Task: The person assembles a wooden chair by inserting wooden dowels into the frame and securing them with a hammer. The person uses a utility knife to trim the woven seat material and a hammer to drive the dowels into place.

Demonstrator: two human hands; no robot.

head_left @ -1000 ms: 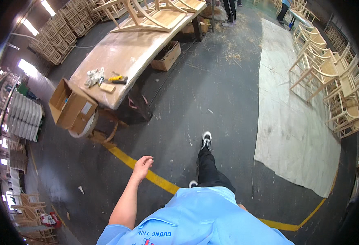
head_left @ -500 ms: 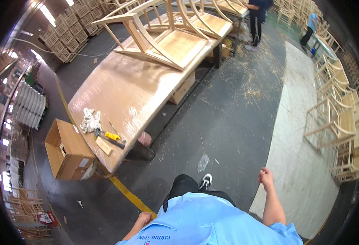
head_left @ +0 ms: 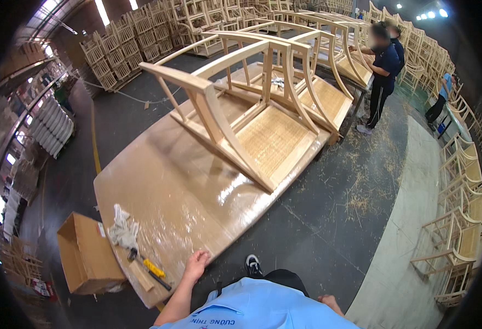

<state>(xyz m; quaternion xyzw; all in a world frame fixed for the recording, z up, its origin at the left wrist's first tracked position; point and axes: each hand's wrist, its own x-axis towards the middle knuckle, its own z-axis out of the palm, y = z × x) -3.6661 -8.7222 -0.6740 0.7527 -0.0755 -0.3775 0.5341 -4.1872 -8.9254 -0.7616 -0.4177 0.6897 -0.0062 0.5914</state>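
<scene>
Left hand: yours (head_left: 197, 264) is at the near edge of the bench (head_left: 169, 205), fingers loosely bent, nothing seen in the grasp; you cannot tell if it touches the top.
Right hand: yours (head_left: 331, 302) is low beside your shirt (head_left: 263, 307), partly hidden; whether it holds anything cannot be told.
Hammer: it lies (head_left: 159, 281) on the bench's near left corner, left of your left hand. Expect its weight in the head, so take the black handle at mid-length.
Yellow tool: just beside the hammer (head_left: 154, 267); likely light and stiff, best taken by its yellow grip.
Block: pale wood, near the hammer (head_left: 140, 276); probably light and firm, so pinch its long sides.
Cloth: white, bunched behind the tools (head_left: 123, 229), soft and limp; gather it from above.
Chair: tipped over on the bench, farther off (head_left: 276, 140). Its frame looks rigid but bulky; grip the wood rails and spare the woven seat, which could dent.
Edges: the glossy wrap may let things slide, and the open box (head_left: 95, 249) sits against the corner.
Room: dark floor (head_left: 312, 219) runs between bench and pale sheet (head_left: 383, 268); mind the shavings (head_left: 364, 192), which may be slippery, and the co-workers (head_left: 383, 68) beyond.
</scene>
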